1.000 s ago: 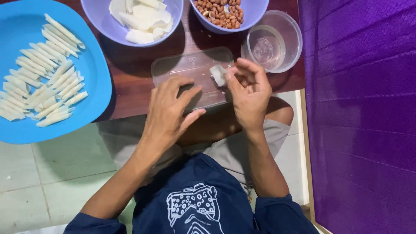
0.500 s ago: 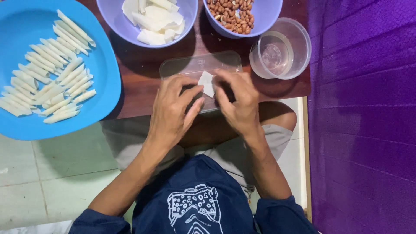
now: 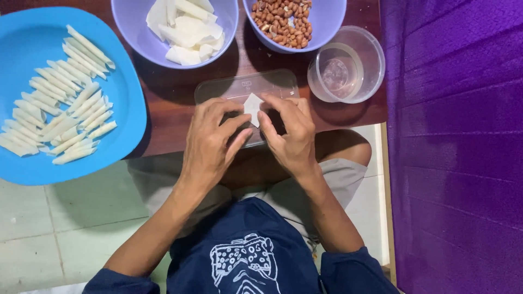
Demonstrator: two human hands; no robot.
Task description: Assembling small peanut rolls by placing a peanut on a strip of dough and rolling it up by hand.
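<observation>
A small white wrapper sheet (image 3: 253,105) is pinched by both hands' fingers (image 3: 242,126) over a dark wooden desk (image 3: 174,98), beside pale floor tiles (image 3: 49,218) and purple cloth (image 3: 457,147).

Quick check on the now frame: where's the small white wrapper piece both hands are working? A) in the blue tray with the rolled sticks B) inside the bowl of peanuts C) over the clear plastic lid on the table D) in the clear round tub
C: the left hand and right hand pinch the white wrapper piece over the clear plastic lid, apart from the blue tray, the bowl of peanuts and the clear round tub.
</observation>
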